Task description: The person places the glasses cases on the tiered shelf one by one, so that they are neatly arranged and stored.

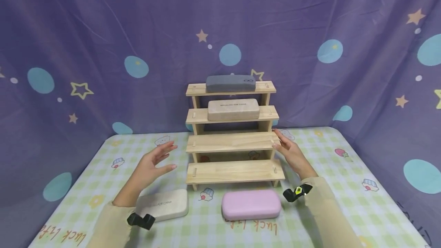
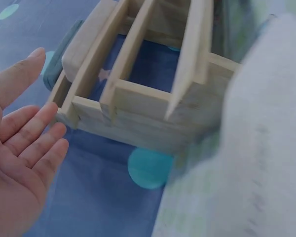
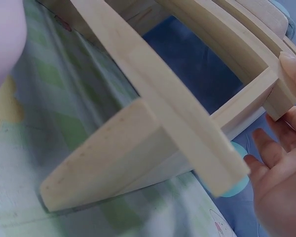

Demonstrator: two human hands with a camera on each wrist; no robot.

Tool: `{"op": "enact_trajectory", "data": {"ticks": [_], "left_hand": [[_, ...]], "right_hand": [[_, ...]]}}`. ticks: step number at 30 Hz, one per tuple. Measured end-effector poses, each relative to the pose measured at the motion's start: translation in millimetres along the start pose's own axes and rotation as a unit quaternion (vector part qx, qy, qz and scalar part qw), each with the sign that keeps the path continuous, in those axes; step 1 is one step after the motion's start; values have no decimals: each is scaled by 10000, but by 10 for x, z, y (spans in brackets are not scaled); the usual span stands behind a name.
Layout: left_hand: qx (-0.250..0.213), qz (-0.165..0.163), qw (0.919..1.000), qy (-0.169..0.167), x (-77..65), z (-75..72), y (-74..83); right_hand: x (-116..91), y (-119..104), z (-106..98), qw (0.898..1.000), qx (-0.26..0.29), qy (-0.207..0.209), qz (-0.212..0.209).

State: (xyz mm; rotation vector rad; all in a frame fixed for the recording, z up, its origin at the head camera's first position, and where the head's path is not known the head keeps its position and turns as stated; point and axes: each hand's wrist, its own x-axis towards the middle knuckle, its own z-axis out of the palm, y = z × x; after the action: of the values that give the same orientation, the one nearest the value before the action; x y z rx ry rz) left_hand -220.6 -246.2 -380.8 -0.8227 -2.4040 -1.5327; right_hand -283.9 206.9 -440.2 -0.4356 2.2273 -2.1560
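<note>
From the rack (image 1: pixel 234 172), the left hand (image 1: pixel 151 167) hangs between eight and nine o'clock, fingers gently bent, thumb well apart, holding nothing; near three, the right hand (image 1: pixel 293 154) pinches the end of the second-lowest step (image 1: pixel 231 142) between thumb and fingers. The blue case (image 1: pixel 230 84) sits at twelve, the beige case (image 1: pixel 233 111) just below, the pink case (image 1: pixel 251 205) near six, the white case (image 1: pixel 172 204) between seven and eight.

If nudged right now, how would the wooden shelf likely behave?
The wooden shelf is probably rigid, being built of planks on side panels. Its stepped shape, broad toward the base, suggests sliding before tipping. The gray case, apparently loose on top, might shift.
</note>
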Motion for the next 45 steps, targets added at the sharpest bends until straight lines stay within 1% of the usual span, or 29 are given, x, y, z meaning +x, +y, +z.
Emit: {"op": "enact_trajectory", "data": {"ticks": [6, 12, 16, 19, 21, 26, 29, 31, 33, 36, 38, 40, 41, 42, 45], "left_hand": [[25, 220, 9997, -119, -260, -37, -105], [-49, 147, 9997, -205, -533, -97, -215], [-161, 206, 9993, -271, -697, -134, -260], [-196, 151, 9995, -189, -812, -163, -274], [-86, 69, 9999, -69, -893, -186, -276], [301, -244, 9989, 248, -1085, -264, -296], [445, -537, 9968, 399, -1164, -314, -345], [445, -769, 9950, 465, -1207, -341, -380], [333, -1011, 9931, 488, -1245, -360, -407], [72, -1310, 9908, 341, -1297, -373, -431], [-226, -1574, 9872, 128, -1320, -377, -437], [-542, -1874, 9807, -138, -1335, -385, -446], [-678, -2065, 9757, -271, -1339, -392, -449], [-778, -2246, 9706, -383, -1342, -400, -454], [-951, -2627, 9581, -627, -1349, -423, -478]], "right_hand": [[7, 2, -2, 10000, -75, 39, -22], [9, 10, -1, 9999, -129, 22, -46], [-4, 10, 9, 9999, -157, 28, -5], [-5, 13, 14, 9999, -125, 50, -13], [-4, 15, 17, 9999, -102, 45, -13], [-11, 16, 20, 9999, -110, 71, 44], [-22, 27, 11, 9998, -63, 142, 82], [-28, 35, 6, 9999, 2, 148, 77], [-33, 41, 7, 9999, 51, 121, 66], [-42, 42, 16, 9999, 65, 86, 60], [-44, 43, 20, 9999, 60, 81, 78], [-42, 42, 25, 9999, 33, 105, 105], [-39, 39, 28, 9999, 19, 115, 115], [-36, 37, 30, 9999, 8, 118, 124], [-30, 24, 39, 9999, -3, 119, 118]]}}
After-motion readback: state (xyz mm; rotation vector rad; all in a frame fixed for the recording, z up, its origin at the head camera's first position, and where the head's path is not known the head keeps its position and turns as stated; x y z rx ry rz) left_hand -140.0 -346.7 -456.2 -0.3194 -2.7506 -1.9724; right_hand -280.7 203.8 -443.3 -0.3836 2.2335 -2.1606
